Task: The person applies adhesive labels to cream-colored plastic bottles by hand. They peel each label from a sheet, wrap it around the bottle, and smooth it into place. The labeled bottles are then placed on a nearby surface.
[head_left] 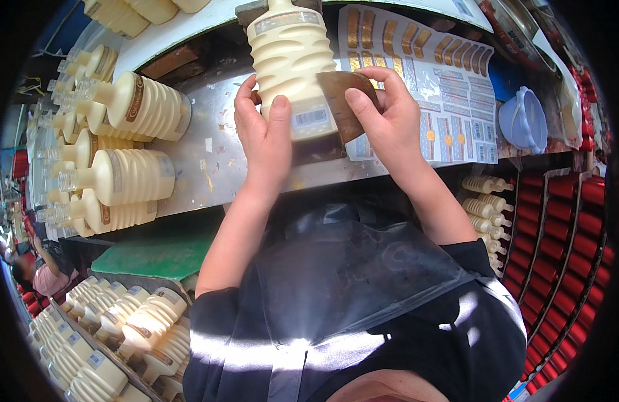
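Note:
A cream-coloured ribbed bottle [292, 57] lies in front of me on the bench, its neck pointing away. A clear label with a barcode [312, 119] is on the smooth band near its base, and another label crosses its shoulder. My left hand [264, 137] grips the base end from the left side, thumb on top. In my right hand [393, 117] is a brown flat scraper [344, 104], pinched between thumb and fingers, its edge against the bottle beside the barcode label. A dark block [319, 147] shows under the base.
Sticker sheets [456, 100] lie right of the bottle, with a pale blue cup [522, 120] beyond them. Several similar bottles [138, 177] are stacked on their sides at the left. More bottles fill boxes [115, 365] lower left. Red cylinders [564, 268] line the right. A person [48, 275] is far left.

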`<state>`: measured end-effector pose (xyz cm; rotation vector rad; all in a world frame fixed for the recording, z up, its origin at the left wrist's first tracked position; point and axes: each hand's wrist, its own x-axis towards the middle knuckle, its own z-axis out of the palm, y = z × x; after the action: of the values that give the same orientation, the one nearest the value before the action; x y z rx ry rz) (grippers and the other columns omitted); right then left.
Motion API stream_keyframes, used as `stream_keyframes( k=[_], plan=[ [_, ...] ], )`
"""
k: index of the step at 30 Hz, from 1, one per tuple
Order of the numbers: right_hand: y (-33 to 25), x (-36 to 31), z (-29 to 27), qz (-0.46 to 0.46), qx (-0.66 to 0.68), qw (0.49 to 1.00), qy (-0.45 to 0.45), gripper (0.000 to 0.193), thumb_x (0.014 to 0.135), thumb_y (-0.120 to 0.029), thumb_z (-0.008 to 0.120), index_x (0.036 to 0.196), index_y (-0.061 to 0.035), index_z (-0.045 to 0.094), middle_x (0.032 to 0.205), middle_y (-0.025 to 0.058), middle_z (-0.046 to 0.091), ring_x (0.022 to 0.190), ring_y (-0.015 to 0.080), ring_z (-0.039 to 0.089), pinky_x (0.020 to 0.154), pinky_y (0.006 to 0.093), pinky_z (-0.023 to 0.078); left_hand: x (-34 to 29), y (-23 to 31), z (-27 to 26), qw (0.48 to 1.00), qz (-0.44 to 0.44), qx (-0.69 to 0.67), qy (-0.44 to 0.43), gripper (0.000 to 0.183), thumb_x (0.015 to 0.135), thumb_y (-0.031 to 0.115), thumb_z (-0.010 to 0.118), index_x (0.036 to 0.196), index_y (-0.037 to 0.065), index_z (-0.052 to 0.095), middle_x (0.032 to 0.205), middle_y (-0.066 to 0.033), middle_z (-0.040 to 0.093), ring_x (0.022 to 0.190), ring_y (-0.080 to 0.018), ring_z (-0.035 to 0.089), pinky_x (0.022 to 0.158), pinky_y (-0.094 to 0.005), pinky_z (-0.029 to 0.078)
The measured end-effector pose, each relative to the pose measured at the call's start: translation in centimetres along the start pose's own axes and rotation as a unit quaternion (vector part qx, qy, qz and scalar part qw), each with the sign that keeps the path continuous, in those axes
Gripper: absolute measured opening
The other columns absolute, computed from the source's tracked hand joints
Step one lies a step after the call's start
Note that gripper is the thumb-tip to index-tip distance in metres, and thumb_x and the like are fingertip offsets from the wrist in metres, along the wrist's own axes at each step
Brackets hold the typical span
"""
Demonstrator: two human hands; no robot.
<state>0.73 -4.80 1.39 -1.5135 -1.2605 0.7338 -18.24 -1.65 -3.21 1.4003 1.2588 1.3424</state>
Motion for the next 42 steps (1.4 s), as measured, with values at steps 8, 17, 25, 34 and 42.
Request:
stream_keyframes(
  k=[8,17,25,34,42],
  plan=[
    [-2.3,-0.9,0.0,-0.432,-0.187,0.882,-0.032,0.025,0.078,0.003,0.076,0.101,-0.0037,0.075,0.097,0.0098,0.076,0.089,0.0225,0.074,0.080,0.0340,0.058,1.0,0.5,-1.4,0.992,-0.057,-0.109,-0.003,0.041,0.110,0.025,0.049,0.143,0.001,0.047,0.118,-0.0080,0.059,0.109,-0.0162,0.056,0.100,-0.0331,0.046],
    [-4.2,-1.5,1.0,-0.458,-0.154,0.870,-0.098,0.024,0.077,0.000,0.070,0.100,-0.0066,0.074,0.096,0.0066,0.075,0.085,0.0246,0.073,0.075,0.0351,0.056,7.9,1.6,-1.5,0.971,-0.104,-0.209,-0.050,0.039,0.111,0.030,0.046,0.137,0.003,0.055,0.126,-0.0085,0.063,0.117,-0.0187,0.058,0.102,-0.0337,0.046],
    [-3.0,0.0,-0.6,-0.404,-0.168,0.899,-0.017,0.028,0.075,0.006,0.074,0.101,-0.0044,0.075,0.094,0.0086,0.075,0.080,0.0242,0.073,0.066,0.0327,0.055,11.5,1.7,0.2,0.915,-0.199,-0.331,-0.113,0.035,0.112,0.031,0.044,0.129,0.004,0.056,0.122,-0.0100,0.065,0.112,-0.0197,0.063,0.098,-0.0376,0.053],
    [-4.3,-2.4,1.0,-0.550,-0.213,0.801,-0.101,0.022,0.077,-0.012,0.073,0.098,-0.0050,0.071,0.099,0.0073,0.068,0.087,0.0232,0.068,0.076,0.0342,0.052,13.2,4.7,-2.3,0.947,-0.196,-0.195,-0.162,0.040,0.102,0.040,0.063,0.122,0.006,0.066,0.116,-0.0035,0.071,0.104,-0.0138,0.065,0.095,-0.0323,0.049],
    [-4.0,-4.0,-2.0,-0.278,-0.062,0.927,-0.243,0.024,0.083,-0.005,0.077,0.107,-0.0050,0.076,0.097,0.0114,0.076,0.086,0.0223,0.074,0.076,0.0336,0.057,8.7,9.5,-6.2,0.983,-0.101,-0.132,-0.074,0.027,0.099,0.027,0.072,0.111,0.003,0.071,0.102,-0.0031,0.072,0.091,-0.0107,0.066,0.085,-0.0286,0.052]
  ],
)
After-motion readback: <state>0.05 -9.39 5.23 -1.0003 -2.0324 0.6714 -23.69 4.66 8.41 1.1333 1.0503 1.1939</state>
